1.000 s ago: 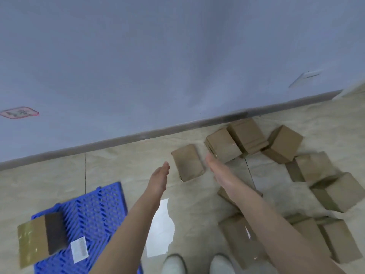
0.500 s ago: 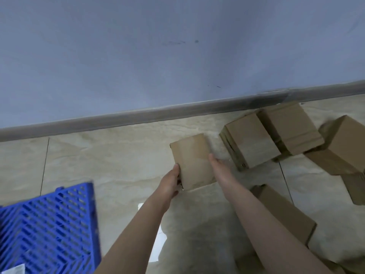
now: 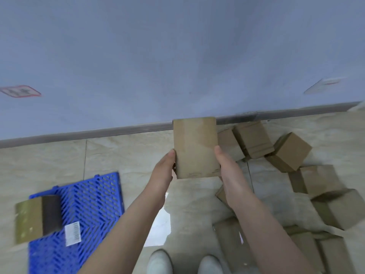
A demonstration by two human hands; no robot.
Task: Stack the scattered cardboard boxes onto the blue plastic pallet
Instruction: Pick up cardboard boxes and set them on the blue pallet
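Plain brown cardboard box (image 3: 195, 148) held up off the floor, centre frame, upright, broad face toward the camera, top edge overlapping the grey baseboard (image 3: 118, 130) line. Left hand (image 3: 164, 171) pressed flat against the box's left side, fingers extended, thumb along the edge; right hand (image 3: 229, 171) pressed against the right side, same flat clamp, box pinched between both palms. Both forearms bare, reaching forward. Blue plastic lattice pallet (image 3: 88, 210) on the beige tiled floor (image 3: 128, 155) at lower left, well apart from the held box. One tape-covered cardboard box with a dark side face (image 3: 37, 218) sitting on the pallet's left edge; white barcode label (image 3: 73, 233) just beside it on the pallet. Scattered brown cardboard boxes (image 3: 290, 151) clustered on the floor at right, several touching or leaning on each other, from the baseboard down to the bottom right corner. White shiny patch (image 3: 160, 224) on the floor between the arms, sheet or glare, cannot tell. Two light shoe tips (image 3: 160, 262) at bottom edge. Pale blue wall (image 3: 177, 56) with a red-bordered sign (image 3: 19, 91) at far left, blurred, unreadable.
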